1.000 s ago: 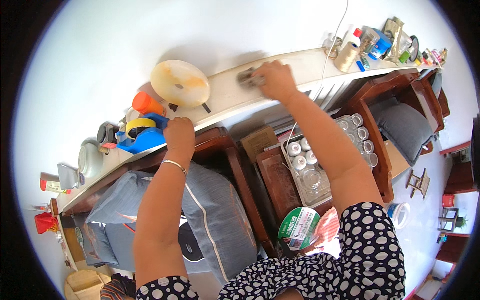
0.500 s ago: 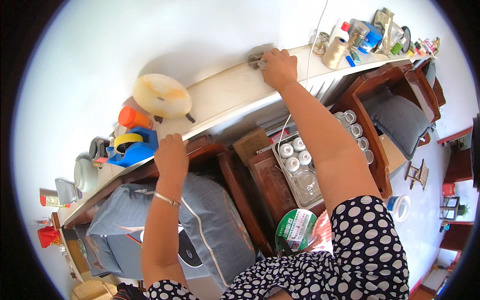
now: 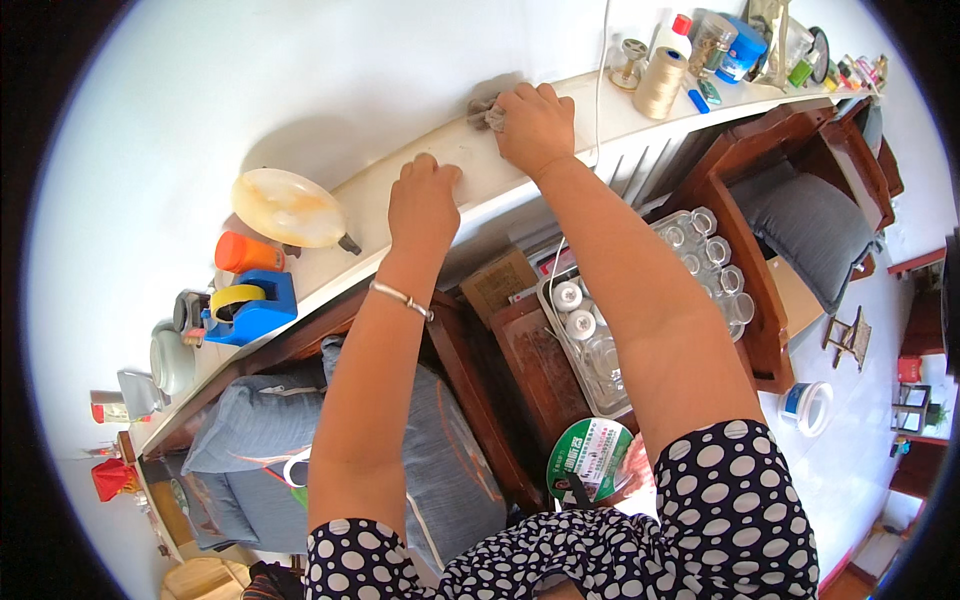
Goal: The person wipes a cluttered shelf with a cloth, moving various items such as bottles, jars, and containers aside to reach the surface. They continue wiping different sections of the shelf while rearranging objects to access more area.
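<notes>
On the white shelf (image 3: 385, 195) along the wall, my right hand (image 3: 537, 130) presses a crumpled greyish rag (image 3: 486, 112) near the back edge. My left hand (image 3: 425, 205) is over the same shelf, left of the right hand, its fingers curled down; their undersides are hidden, so I cannot tell if anything is in them. Left of it, a round cream stone-like disc (image 3: 290, 207) stands tilted on a dark stand. Beside that are an orange container (image 3: 246, 252) and a blue tape dispenser (image 3: 262, 310) with yellow tape. A white cable (image 3: 601, 85) crosses the shelf right of my right hand.
A thread spool (image 3: 661, 85), a red-capped bottle (image 3: 674, 35) and a blue jar (image 3: 742, 50) stand farther right on the shelf. Below are a tray (image 3: 607, 408) of glasses and white-topped items, grey cushions (image 3: 455, 440), a wooden chair (image 3: 745, 290) and a round green fan (image 3: 585, 460).
My left hand has moved from the shelf's front edge near the tape dispenser rightward and up over the shelf. The right hand with the rag has shifted slightly left as the view turned.
</notes>
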### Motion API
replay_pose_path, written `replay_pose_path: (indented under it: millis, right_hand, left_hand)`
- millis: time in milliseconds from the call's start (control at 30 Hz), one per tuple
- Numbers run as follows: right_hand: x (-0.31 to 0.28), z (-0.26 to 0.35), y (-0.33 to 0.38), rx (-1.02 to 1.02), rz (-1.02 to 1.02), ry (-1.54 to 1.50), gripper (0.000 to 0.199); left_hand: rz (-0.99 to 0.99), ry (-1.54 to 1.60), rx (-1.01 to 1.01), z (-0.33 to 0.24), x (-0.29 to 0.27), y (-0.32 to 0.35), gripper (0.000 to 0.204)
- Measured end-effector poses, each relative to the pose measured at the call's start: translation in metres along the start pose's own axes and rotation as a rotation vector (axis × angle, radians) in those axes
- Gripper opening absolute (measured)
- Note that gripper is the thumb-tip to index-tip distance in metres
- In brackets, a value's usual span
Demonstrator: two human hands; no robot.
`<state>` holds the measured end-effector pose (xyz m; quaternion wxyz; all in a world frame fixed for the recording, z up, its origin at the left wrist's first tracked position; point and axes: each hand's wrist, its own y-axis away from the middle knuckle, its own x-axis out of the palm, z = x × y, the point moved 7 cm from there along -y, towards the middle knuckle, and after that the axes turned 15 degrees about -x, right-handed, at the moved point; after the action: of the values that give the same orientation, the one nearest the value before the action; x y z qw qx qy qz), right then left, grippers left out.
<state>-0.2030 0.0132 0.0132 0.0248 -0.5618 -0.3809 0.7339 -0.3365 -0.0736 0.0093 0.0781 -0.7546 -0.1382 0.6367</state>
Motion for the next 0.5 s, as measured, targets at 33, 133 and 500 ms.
replay_pose_path:
  millis: [33, 133, 500]
  right_hand:
    - [0.001, -0.001, 0.0, -0.003, -0.025, -0.003, 0.021]
    - [0.003, -0.004, 0.003, -0.015, -0.093, -0.037, 0.017]
    - [0.003, -0.006, 0.003, -0.018, -0.128, -0.075, 0.014]
  left_hand:
    - [-0.007, 0.02, -0.018, -0.001, 0.003, -0.007, 0.027]
    - [-0.014, 0.039, -0.06, -0.002, 0.014, -0.026, 0.033]
    - [-0.057, 0.066, 0.029, 0.008, 0.019, -0.028, 0.034]
